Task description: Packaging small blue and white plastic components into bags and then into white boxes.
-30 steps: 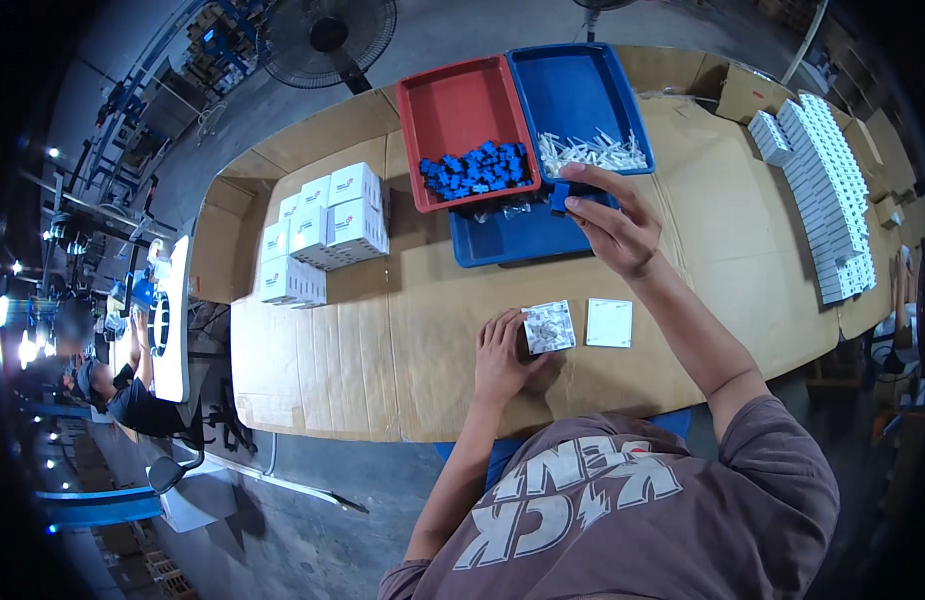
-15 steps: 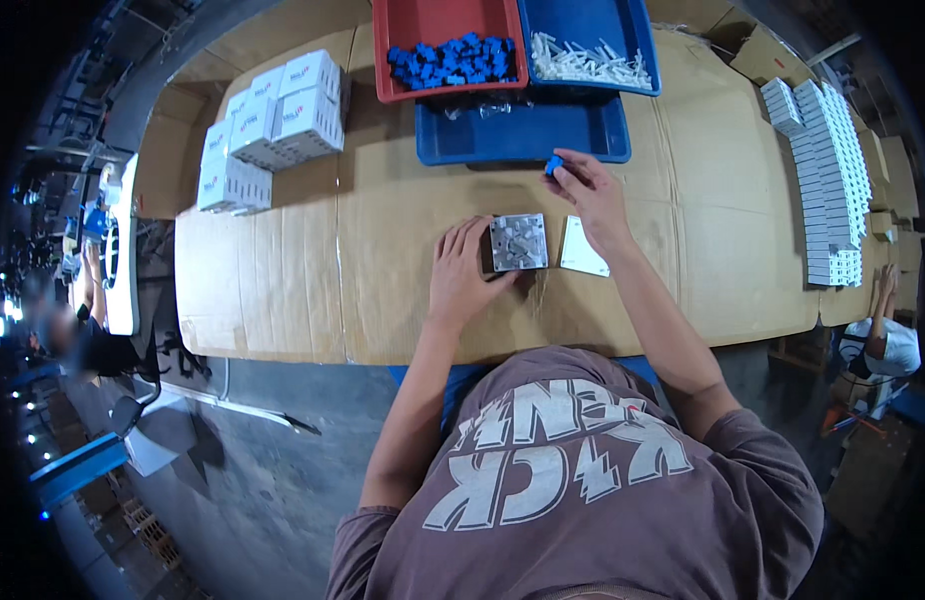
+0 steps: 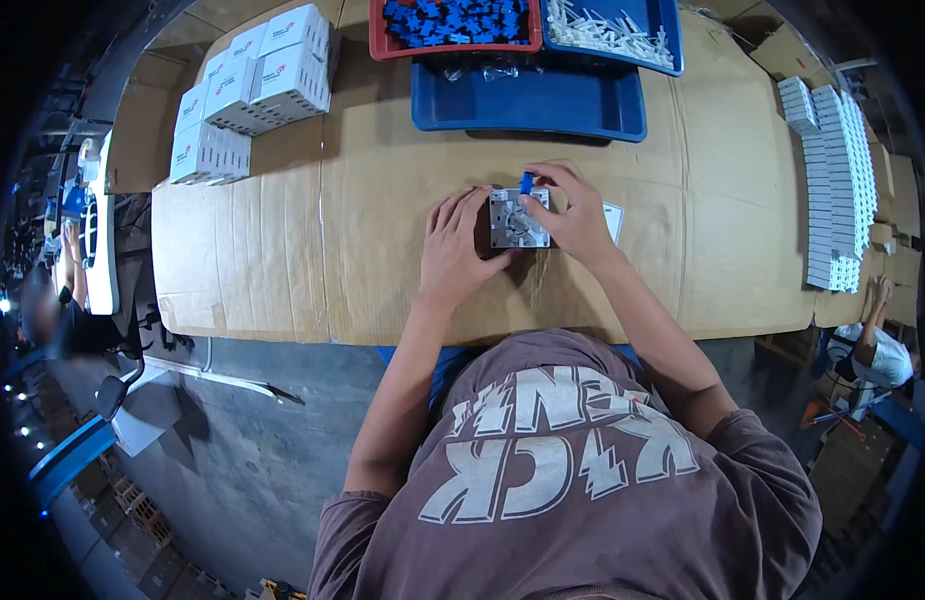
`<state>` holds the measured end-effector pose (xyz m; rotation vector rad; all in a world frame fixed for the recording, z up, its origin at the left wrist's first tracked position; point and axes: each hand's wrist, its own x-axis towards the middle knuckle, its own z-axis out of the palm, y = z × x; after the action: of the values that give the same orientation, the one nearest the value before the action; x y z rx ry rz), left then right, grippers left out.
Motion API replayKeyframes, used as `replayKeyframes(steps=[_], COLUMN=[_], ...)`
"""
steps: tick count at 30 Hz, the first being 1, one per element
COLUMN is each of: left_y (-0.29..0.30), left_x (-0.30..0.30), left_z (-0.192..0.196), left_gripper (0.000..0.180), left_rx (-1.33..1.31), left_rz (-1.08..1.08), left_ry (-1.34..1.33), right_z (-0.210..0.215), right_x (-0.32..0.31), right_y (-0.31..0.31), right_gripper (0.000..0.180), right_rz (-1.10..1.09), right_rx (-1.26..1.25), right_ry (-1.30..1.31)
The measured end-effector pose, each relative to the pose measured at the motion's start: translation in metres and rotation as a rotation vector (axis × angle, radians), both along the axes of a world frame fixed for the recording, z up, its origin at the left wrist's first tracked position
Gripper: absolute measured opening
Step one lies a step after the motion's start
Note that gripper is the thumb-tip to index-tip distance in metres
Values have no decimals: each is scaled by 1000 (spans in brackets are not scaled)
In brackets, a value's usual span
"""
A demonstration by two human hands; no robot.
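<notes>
On the creased brown cardboard (image 3: 283,260), with the square box (image 3: 511,228) as clock centre, white cartons (image 3: 253,92) stack at ten, a red tray (image 3: 463,51) of blue bits (image 3: 453,22) near eleven, a blue tray (image 3: 623,63) of white pins (image 3: 613,37) at one, white boxes (image 3: 833,190) at three, and the right hand (image 3: 575,210) partly hides a white plate (image 3: 615,218). The box looks hard and grey, unevenly moulded inside; the left hand (image 3: 455,245) brackets its nine o'clock side, thumb and fingers apart, pressing or not I cannot tell. The right thumb and finger clamp a blocky blue piece (image 3: 526,183) at the box's twelve o'clock edge, long axis roughly twelve to six
</notes>
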<state>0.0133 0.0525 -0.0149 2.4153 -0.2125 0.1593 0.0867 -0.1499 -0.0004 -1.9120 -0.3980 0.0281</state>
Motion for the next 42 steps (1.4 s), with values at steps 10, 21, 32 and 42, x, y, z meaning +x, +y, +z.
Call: replayKeyframes(steps=[10,21,32,42], left_y=[1,2,2,5], left_x=[2,2,3,-6], left_z=[-2,-3,-4,-12], left_gripper=[95,96,93,92], left_rx=[-21,-28,-34,-145], left_rz=[19,20,18,81], left_ry=[24,32,15,-50], right_z=[-14,-11,5,36], right_x=[-4,-5,-17,-13], right_y=[20,22,19,-85], right_gripper=[38,32,33,49], right_rz=[123,134,124,108], right_rx=[-241,-325,-658,-612], right_ry=[-130,-270,-431,-42])
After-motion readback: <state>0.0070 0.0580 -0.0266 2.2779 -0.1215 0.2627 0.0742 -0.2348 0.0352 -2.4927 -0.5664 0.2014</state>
